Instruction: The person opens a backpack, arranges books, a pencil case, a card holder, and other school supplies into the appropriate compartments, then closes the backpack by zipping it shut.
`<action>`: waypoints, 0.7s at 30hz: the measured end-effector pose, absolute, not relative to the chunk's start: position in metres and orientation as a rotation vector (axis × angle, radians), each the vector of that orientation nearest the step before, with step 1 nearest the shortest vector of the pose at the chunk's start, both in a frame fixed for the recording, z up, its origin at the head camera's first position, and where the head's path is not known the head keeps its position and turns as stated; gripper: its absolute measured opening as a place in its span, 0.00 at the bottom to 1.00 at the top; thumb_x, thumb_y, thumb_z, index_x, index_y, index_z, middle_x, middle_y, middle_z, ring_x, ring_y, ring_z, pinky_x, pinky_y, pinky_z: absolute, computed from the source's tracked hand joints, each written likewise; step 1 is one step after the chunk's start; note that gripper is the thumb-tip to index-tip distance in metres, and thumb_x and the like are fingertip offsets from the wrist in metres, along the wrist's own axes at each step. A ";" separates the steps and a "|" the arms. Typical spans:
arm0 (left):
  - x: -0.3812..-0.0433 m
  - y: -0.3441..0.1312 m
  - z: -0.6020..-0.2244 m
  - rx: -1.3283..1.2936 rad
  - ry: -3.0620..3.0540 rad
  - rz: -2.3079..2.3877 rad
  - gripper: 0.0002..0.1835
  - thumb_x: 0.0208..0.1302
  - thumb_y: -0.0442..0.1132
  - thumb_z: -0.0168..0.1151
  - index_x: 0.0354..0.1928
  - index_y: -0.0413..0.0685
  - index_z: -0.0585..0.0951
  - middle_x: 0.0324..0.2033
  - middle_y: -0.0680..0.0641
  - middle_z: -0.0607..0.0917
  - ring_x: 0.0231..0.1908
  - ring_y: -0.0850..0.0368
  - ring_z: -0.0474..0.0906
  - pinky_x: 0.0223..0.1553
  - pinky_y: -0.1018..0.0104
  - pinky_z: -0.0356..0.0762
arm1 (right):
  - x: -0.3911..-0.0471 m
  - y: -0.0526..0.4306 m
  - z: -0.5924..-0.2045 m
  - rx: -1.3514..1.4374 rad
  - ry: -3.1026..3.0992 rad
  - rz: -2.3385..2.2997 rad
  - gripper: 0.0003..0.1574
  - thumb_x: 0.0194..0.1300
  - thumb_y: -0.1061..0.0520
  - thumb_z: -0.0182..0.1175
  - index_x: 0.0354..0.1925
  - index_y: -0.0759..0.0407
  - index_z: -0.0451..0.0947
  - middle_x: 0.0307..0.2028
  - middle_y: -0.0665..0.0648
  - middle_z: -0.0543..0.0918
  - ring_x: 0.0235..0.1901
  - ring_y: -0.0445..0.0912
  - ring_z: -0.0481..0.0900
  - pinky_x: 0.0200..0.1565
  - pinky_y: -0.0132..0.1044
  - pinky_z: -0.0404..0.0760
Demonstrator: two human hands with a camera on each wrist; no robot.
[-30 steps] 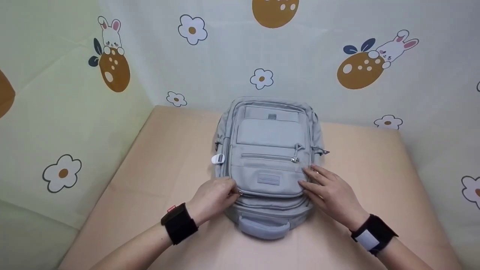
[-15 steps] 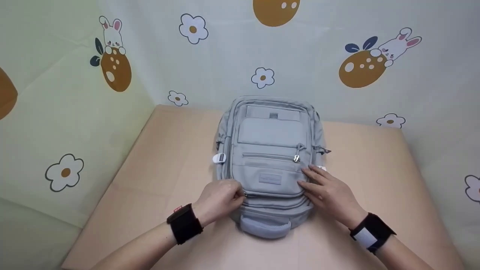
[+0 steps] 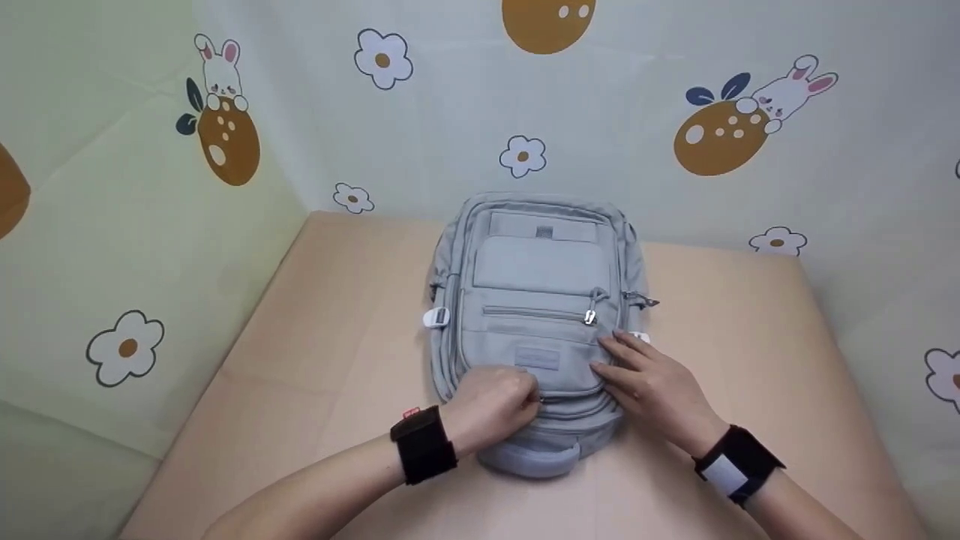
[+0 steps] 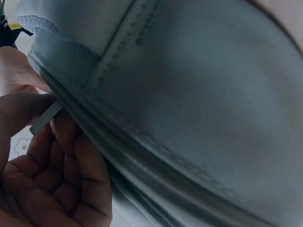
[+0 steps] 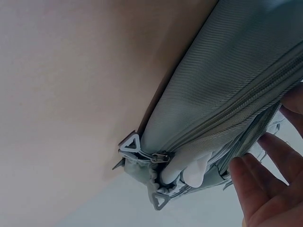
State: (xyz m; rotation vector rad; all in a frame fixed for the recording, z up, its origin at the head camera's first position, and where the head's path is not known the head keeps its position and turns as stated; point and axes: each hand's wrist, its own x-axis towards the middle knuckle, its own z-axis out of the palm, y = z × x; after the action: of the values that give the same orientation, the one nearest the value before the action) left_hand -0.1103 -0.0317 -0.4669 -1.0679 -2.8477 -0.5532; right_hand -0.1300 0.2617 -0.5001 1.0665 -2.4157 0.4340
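A grey backpack [image 3: 536, 262] lies flat on its back, its top handle [image 3: 529, 459] toward me. At the upper edge of its front pocket, my left hand [image 3: 495, 401] pinches a zipper pull [image 4: 45, 118]; the left wrist view shows the flat tab between thumb and curled fingers. My right hand [image 3: 664, 390] rests with extended fingertips on the right edge of the front panel. In the right wrist view its fingers [image 5: 251, 184] lie along the bag's side near a zipper track [image 5: 227, 111]. A small front zipper with a metal pull [image 3: 590, 317] sits further up the panel.
The backpack lies on a table with a beige cover [image 3: 322, 315]. Behind and to the left hangs a pale curtain [image 3: 435, 135] printed with flowers and rabbits. A white tag [image 3: 436, 318] shows at the bag's left side; side straps with triangular buckles [image 5: 161, 201] stick out on the right.
My left hand has slid to the right along the pocket's upper edge with the zipper pull, from the left corner to near the middle. My right hand has stayed almost in place.
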 end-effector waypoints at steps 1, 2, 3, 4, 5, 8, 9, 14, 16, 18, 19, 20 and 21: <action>-0.111 -0.030 -0.467 -1.072 -2.854 -0.553 0.03 0.63 0.39 0.67 0.31 0.55 0.84 0.24 0.60 0.82 0.23 0.66 0.75 0.26 0.72 0.74 | -0.130 0.262 -0.500 1.066 -2.416 0.435 0.25 0.52 0.61 0.78 0.52 0.53 0.88 0.62 0.60 0.80 0.63 0.61 0.76 0.57 0.53 0.78; -0.111 -0.030 -0.467 -1.075 -2.857 -0.554 0.03 0.63 0.39 0.67 0.31 0.55 0.84 0.24 0.60 0.82 0.23 0.66 0.75 0.26 0.72 0.74 | -0.130 0.261 -0.500 1.065 -2.419 0.435 0.25 0.53 0.60 0.78 0.52 0.53 0.88 0.63 0.60 0.80 0.63 0.61 0.76 0.57 0.53 0.78; -0.111 -0.029 -0.468 -1.077 -2.857 -0.557 0.03 0.63 0.39 0.67 0.31 0.55 0.84 0.25 0.60 0.83 0.23 0.66 0.75 0.26 0.72 0.74 | -0.130 0.261 -0.501 1.064 -2.422 0.435 0.25 0.53 0.61 0.78 0.52 0.53 0.88 0.63 0.60 0.80 0.63 0.61 0.76 0.57 0.53 0.79; -0.111 -0.030 -0.468 -1.080 -2.855 -0.559 0.03 0.63 0.39 0.68 0.32 0.55 0.84 0.25 0.60 0.83 0.24 0.66 0.76 0.26 0.72 0.75 | -0.130 0.261 -0.501 1.064 -2.426 0.436 0.25 0.53 0.61 0.78 0.52 0.53 0.88 0.63 0.60 0.80 0.63 0.61 0.76 0.57 0.54 0.78; -0.112 -0.030 -0.469 -1.084 -2.853 -0.561 0.03 0.64 0.39 0.68 0.32 0.54 0.85 0.26 0.59 0.84 0.25 0.66 0.76 0.27 0.72 0.75 | -0.129 0.261 -0.500 1.062 -2.431 0.438 0.25 0.53 0.61 0.78 0.52 0.53 0.88 0.63 0.60 0.80 0.64 0.61 0.76 0.57 0.54 0.78; -0.112 -0.032 -0.470 -1.105 -2.840 -0.560 0.02 0.65 0.40 0.68 0.34 0.53 0.85 0.28 0.58 0.85 0.27 0.65 0.78 0.29 0.72 0.76 | -0.129 0.261 -0.500 1.059 -2.435 0.444 0.26 0.53 0.61 0.78 0.52 0.53 0.88 0.63 0.60 0.80 0.64 0.61 0.75 0.57 0.54 0.78; -0.112 -0.033 -0.469 -1.113 -2.835 -0.552 0.03 0.66 0.42 0.68 0.35 0.53 0.86 0.29 0.58 0.85 0.28 0.65 0.78 0.30 0.71 0.77 | -0.129 0.261 -0.501 1.060 -2.433 0.444 0.26 0.53 0.61 0.78 0.52 0.53 0.88 0.63 0.60 0.80 0.64 0.61 0.75 0.57 0.54 0.78; -0.109 -0.046 -0.465 -1.144 -2.768 -0.558 0.06 0.68 0.47 0.67 0.37 0.54 0.87 0.30 0.58 0.84 0.29 0.64 0.77 0.32 0.69 0.76 | -0.130 0.261 -0.502 1.080 -2.401 0.433 0.26 0.53 0.60 0.78 0.53 0.53 0.88 0.63 0.61 0.80 0.63 0.61 0.76 0.57 0.53 0.79; -0.110 -0.055 -0.465 -1.164 -2.694 -0.553 0.05 0.67 0.45 0.68 0.38 0.54 0.86 0.31 0.57 0.84 0.31 0.62 0.77 0.33 0.68 0.76 | -0.131 0.260 -0.501 1.085 -2.395 0.429 0.26 0.53 0.60 0.78 0.53 0.53 0.88 0.63 0.61 0.80 0.63 0.62 0.76 0.56 0.54 0.79; -0.113 -0.065 -0.467 -1.194 -2.592 -0.513 0.04 0.65 0.42 0.69 0.39 0.53 0.85 0.33 0.56 0.83 0.33 0.60 0.77 0.35 0.66 0.76 | -0.131 0.261 -0.501 1.086 -2.397 0.428 0.26 0.53 0.61 0.78 0.53 0.53 0.88 0.63 0.61 0.80 0.63 0.62 0.76 0.56 0.54 0.79; -0.116 -0.070 -0.468 -1.209 -2.537 -0.477 0.04 0.64 0.41 0.70 0.38 0.53 0.85 0.35 0.55 0.83 0.34 0.59 0.76 0.36 0.65 0.76 | -0.130 0.261 -0.501 1.086 -2.400 0.428 0.26 0.53 0.61 0.77 0.53 0.53 0.88 0.63 0.60 0.80 0.63 0.62 0.76 0.56 0.54 0.79; -0.119 -0.075 -0.471 -1.220 -2.484 -0.431 0.04 0.63 0.40 0.70 0.38 0.52 0.84 0.36 0.54 0.82 0.35 0.57 0.76 0.36 0.64 0.76 | -0.130 0.261 -0.500 1.085 -2.403 0.426 0.26 0.53 0.61 0.77 0.53 0.53 0.88 0.63 0.60 0.80 0.63 0.62 0.76 0.56 0.54 0.79; -0.122 -0.080 -0.473 -1.227 -2.433 -0.377 0.05 0.62 0.38 0.70 0.38 0.51 0.83 0.37 0.53 0.81 0.36 0.56 0.75 0.37 0.63 0.75 | -0.130 0.261 -0.500 1.084 -2.406 0.425 0.26 0.53 0.61 0.77 0.53 0.53 0.88 0.63 0.60 0.80 0.63 0.62 0.76 0.57 0.54 0.79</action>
State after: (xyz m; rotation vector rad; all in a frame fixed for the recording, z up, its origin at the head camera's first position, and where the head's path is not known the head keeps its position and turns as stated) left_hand -0.1218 -0.0796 -0.4729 -1.2270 -2.4329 -0.3773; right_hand -0.1301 0.2612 -0.5001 1.0840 -2.4055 0.4252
